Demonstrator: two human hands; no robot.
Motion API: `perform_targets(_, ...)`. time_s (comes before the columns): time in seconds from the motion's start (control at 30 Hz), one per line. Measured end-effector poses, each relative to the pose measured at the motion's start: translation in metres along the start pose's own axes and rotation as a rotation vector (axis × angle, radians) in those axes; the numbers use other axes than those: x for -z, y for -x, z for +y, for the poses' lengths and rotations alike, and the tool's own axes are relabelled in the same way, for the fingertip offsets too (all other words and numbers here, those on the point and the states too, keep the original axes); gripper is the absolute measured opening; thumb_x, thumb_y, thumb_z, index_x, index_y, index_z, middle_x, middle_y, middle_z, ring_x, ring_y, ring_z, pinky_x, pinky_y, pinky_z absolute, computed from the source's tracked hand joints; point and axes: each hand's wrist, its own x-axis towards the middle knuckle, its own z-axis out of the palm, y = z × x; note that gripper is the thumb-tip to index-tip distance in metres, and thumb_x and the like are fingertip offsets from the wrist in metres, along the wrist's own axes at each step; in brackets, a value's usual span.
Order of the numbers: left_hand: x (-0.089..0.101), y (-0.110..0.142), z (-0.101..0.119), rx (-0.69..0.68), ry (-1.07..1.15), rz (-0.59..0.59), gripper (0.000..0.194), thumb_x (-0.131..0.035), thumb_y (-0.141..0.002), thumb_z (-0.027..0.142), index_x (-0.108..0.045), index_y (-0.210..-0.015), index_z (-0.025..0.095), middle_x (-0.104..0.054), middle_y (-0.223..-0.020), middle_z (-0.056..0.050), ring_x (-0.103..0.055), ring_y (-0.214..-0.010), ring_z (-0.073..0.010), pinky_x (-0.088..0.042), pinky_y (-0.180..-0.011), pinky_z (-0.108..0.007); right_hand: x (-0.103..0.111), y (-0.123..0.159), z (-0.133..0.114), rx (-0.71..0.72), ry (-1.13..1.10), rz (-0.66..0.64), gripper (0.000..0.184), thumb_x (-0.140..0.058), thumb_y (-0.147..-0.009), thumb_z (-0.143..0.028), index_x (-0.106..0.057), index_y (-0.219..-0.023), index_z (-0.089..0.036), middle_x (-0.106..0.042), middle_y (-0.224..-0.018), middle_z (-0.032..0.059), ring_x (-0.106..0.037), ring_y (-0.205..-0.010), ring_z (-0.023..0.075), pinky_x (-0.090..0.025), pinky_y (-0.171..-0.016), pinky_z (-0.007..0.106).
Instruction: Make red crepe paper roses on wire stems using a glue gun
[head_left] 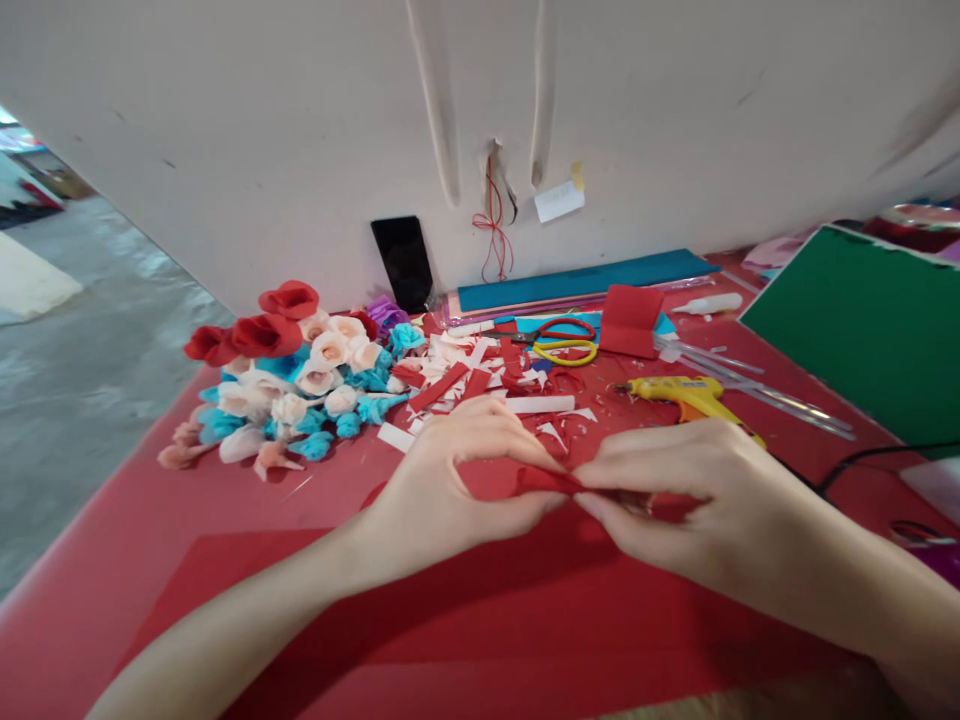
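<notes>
My left hand (450,480) and my right hand (675,490) meet over the red table (112,600), both pinching a small strip of red paper (547,480) between thumb and fingertips. The strip is folded or rolled where the fingers press it. A large red sheet (465,620) lies flat under my forearms. Just beyond my hands lie several red and white paper scraps (480,385).
A pile of paper flowers (292,380), red, white and blue, sits at the left. A yellow glue gun (690,395) with clear glue sticks (757,385), scissors (559,340), blue sheets (585,280), a black phone (405,262) against the wall and a green board (870,320) lie behind.
</notes>
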Motion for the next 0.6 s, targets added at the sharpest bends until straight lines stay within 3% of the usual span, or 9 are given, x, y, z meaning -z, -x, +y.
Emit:
perform_targets(0.4, -0.002, 0.000, -0.002, -0.036, -0.041, -0.049, 0.007, -0.063, -0.068, 0.007, -0.062, -0.073, 0.011, -0.067, -0.074, -0.005, -0.057, -0.078, -0.0140, -0.047, -0.079, -0.030, 0.000, 0.000, -0.001, -0.010, 0.011, -0.064, 0.013, -0.053, -0.076, -0.009, -0.064, -0.071, -0.015, -0.055, -0.058, -0.0029, -0.043, -0.049, 0.0051, -0.031, -0.046, 0.019)
perform_targets(0.53, 0.000, 0.000, -0.004, -0.061, -0.078, -0.026, 0.006, -0.063, -0.069, 0.008, -0.060, -0.071, 0.013, -0.066, -0.073, -0.003, -0.057, -0.074, -0.0127, -0.046, -0.080, -0.031, 0.007, -0.001, 0.008, -0.066, 0.012, -0.172, 0.019, -0.051, -0.084, -0.023, -0.065, -0.072, -0.016, -0.057, -0.059, -0.0028, -0.046, -0.049, 0.0060, -0.032, -0.046, 0.019)
perform_targets(0.6, 0.003, -0.001, -0.004, -0.055, -0.094, -0.010, 0.006, -0.063, -0.070, 0.009, -0.060, -0.072, 0.014, -0.066, -0.074, -0.002, -0.057, -0.074, -0.0128, -0.047, -0.077, -0.030, 0.013, -0.003, 0.018, -0.154, 0.043, -0.141, 0.027, -0.050, -0.085, -0.030, -0.064, -0.066, -0.016, -0.055, -0.054, -0.0032, -0.046, -0.047, 0.0063, -0.031, -0.044, 0.019)
